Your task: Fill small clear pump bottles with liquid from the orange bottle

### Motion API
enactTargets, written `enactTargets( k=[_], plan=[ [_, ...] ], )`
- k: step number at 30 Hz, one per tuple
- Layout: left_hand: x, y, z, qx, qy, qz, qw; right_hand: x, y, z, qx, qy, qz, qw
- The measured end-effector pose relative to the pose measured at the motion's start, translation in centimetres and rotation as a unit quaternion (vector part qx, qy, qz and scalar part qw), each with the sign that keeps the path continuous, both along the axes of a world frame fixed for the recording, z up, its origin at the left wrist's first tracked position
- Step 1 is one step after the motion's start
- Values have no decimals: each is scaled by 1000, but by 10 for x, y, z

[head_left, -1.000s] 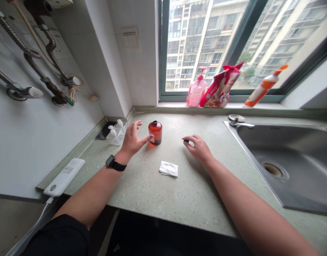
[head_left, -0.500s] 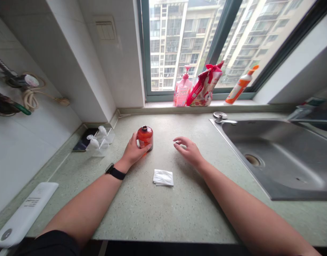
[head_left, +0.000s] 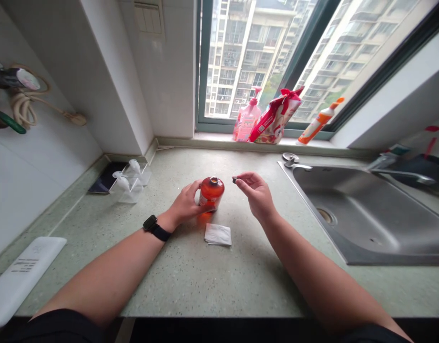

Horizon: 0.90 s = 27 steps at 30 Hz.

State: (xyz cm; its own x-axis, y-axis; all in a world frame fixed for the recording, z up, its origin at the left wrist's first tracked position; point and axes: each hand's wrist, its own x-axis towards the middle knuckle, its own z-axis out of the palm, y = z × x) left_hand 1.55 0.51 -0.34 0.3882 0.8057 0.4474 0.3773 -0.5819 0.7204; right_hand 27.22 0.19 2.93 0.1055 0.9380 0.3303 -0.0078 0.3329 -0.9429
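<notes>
The left hand has its grip round the red bottle, best held still, while the right hand pinches the small black cap at the bottle's two o'clock.

**Curve and pinch**

The left hand is curved, with the thumb set apart from the fingers. The right hand makes a pinch between thumb and bent fingers. The left forearm and right forearm slant inward.
</notes>
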Motion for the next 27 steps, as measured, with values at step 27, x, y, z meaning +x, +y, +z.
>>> enactTargets(
  k=[27],
  plan=[
    [-2, 0, 3, 31, -21, -26, 999, -27, 12, 27, 186, -185, 156, 952]
  ],
)
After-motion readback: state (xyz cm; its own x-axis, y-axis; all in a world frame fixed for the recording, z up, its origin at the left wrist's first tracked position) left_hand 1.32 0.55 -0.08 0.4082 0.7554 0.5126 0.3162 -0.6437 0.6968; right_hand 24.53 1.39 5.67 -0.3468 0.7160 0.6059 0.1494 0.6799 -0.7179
